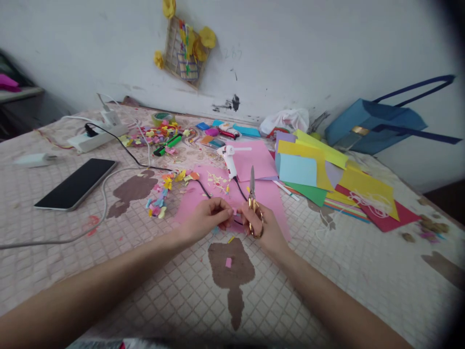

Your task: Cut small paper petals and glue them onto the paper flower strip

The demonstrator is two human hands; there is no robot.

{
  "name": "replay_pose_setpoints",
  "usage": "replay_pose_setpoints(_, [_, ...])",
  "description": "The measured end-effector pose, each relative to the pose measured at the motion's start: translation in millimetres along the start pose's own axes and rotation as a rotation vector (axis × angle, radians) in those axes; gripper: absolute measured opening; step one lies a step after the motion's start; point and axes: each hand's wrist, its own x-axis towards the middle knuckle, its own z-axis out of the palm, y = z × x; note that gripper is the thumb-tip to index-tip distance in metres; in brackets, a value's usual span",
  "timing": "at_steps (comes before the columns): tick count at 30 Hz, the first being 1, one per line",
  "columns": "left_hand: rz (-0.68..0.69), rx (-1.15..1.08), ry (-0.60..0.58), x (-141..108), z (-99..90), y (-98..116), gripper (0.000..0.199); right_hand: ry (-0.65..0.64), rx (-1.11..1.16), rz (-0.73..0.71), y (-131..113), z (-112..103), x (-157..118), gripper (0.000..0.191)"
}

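Note:
My right hand point(268, 225) is closed around gold-handled scissors point(252, 189), whose blades point up and away from me. Close beside it, my left hand point(214, 215) has its fingers pinched together. A tiny bit of pink paper point(235, 212) shows between the two hands; the fingers partly hide it. Both hands are over a pink sheet point(189, 208) strewn with small paper scraps. Just beyond them lies a white glue gun point(228, 162), its black cord running behind my hands. Left of the sheet is a string of small colourful paper flowers point(159, 201).
A phone point(77, 184), white cables and a power strip point(96, 138) lie left. Stacked coloured paper point(298, 169) and a blue bag point(374, 126) are at right. Loose paper flowers point(145, 134) and a green cutter point(169, 144) lie behind. A pink scrap point(228, 262) lies nearer me.

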Motion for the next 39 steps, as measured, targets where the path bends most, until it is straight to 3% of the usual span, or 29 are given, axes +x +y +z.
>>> replay_pose_setpoints(12, [0.100,-0.335,0.053,5,-9.7,-1,0.019,-0.133,-0.189,0.009,-5,4,-14,0.042])
replay_pose_setpoints(18, [0.107,-0.372,0.094,4,-8.5,2,0.017,-0.135,-0.312,-0.017,-2,4,-17,0.043])
replay_pose_setpoints(39, [0.095,-0.422,0.095,5,-9.6,1,0.015,-0.170,-0.384,-0.083,6,-1,-16,0.036])
